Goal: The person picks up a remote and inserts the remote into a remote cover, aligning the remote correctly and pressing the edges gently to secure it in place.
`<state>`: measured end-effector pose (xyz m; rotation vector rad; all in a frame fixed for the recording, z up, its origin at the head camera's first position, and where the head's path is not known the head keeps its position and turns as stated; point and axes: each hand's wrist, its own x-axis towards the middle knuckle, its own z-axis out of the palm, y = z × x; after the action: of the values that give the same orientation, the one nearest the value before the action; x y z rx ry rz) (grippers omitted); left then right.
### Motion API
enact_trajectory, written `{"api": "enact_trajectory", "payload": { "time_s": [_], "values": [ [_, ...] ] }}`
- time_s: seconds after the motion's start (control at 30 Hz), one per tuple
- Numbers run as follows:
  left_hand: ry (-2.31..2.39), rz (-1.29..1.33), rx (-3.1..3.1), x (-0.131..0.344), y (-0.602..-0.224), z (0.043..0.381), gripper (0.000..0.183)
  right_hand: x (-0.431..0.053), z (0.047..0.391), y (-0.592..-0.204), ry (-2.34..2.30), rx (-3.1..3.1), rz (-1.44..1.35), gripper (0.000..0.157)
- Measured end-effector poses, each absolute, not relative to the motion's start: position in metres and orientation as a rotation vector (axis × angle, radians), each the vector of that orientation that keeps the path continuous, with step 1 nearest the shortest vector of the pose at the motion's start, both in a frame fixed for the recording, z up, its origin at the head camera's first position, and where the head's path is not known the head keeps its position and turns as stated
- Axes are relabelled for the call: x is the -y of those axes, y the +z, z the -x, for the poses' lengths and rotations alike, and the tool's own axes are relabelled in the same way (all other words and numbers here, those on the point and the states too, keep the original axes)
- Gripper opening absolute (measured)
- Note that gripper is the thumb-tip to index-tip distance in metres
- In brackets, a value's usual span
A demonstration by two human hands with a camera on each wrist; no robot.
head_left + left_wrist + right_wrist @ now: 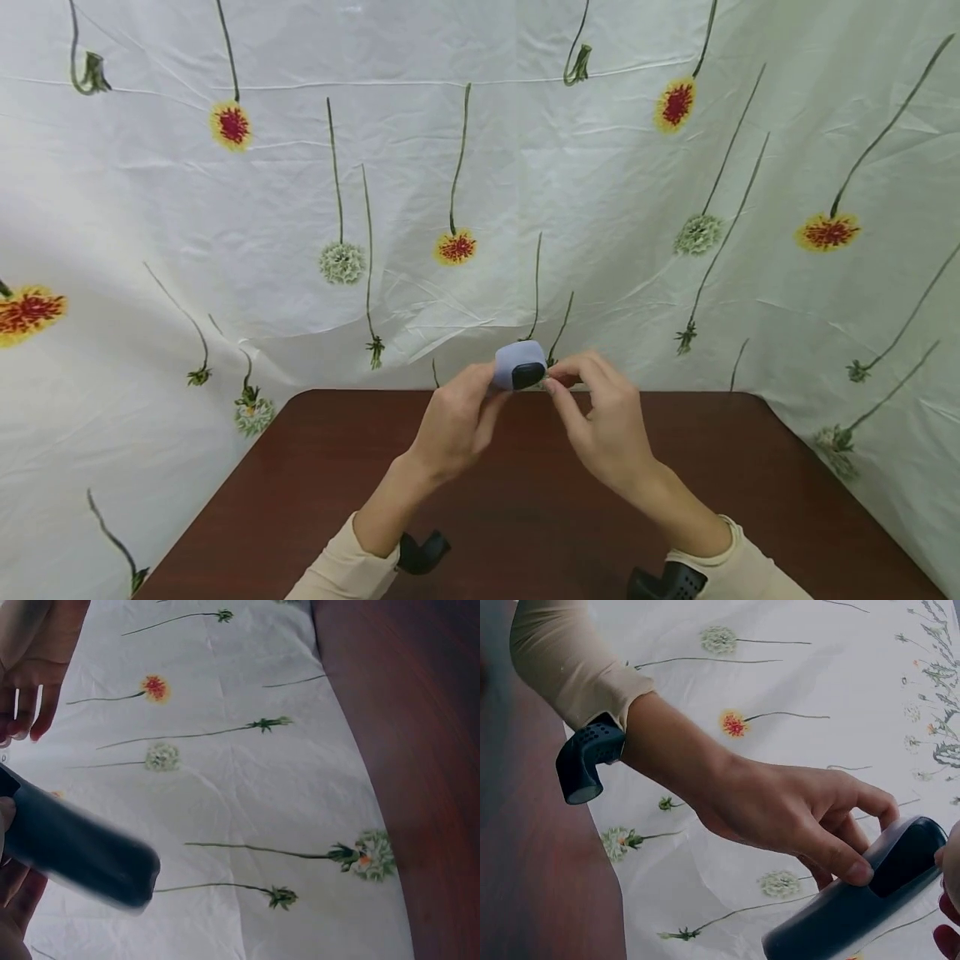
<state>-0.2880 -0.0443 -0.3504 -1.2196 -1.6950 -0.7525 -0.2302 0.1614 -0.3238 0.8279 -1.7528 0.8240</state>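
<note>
My left hand [453, 421] grips a slim, rounded case [510, 355], lavender in the head view and dark blue in the wrist views. One end has a dark, rounded opening [528, 376], which faces my right side. In the right wrist view the left thumb and fingers [859, 871] curl about the case near that opening. My right hand [607, 417] has thumb and forefinger together at the open end, pinching a small pale piece [547, 380] mostly hidden by the fingertips. The right fingertips [949, 874] also show at the opening in the right wrist view.
Beneath the raised hands spreads a dark reddish-brown table [525, 517]. A white cloth printed with flowers [420, 183] hangs behind it and along both sides. Black mounts sit at the left wrist [422, 553] and right wrist [667, 582].
</note>
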Motion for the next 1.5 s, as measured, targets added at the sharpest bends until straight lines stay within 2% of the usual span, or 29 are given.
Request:
{"api": "enact_trajectory", "payload": {
  "time_s": [0.2,0.37,0.47,0.8,1.1,1.33,1.5],
  "values": [
    [-0.941,1.352,1.716,0.047,-0.352,0.289,0.043,-0.164,0.233,-0.327,1.282,1.746,-0.932,0.020],
    [-1.008,1.427,1.719,0.049,-0.354,0.290,0.047,-0.169,0.238,-0.334,1.448,1.801,-0.961,0.032],
    [-1.052,1.446,1.701,0.049,-0.353,0.290,0.049,-0.170,0.243,-0.338,1.437,1.890,-0.985,0.039],
    [-1.301,1.445,1.726,0.052,-0.350,0.284,0.049,-0.169,0.249,-0.347,1.275,1.988,-1.076,0.049],
    [-1.239,1.466,1.751,0.055,-0.342,0.280,0.045,-0.163,0.245,-0.345,1.247,2.011,-1.032,0.049],
    [-1.160,1.423,1.722,0.068,-0.317,0.275,0.055,-0.160,0.245,-0.346,1.266,1.948,-1.024,0.046],
    [-1.072,1.425,1.613,0.078,-0.288,0.266,0.041,-0.159,0.247,-0.347,1.240,1.912,-1.005,0.045]
  ]
}}
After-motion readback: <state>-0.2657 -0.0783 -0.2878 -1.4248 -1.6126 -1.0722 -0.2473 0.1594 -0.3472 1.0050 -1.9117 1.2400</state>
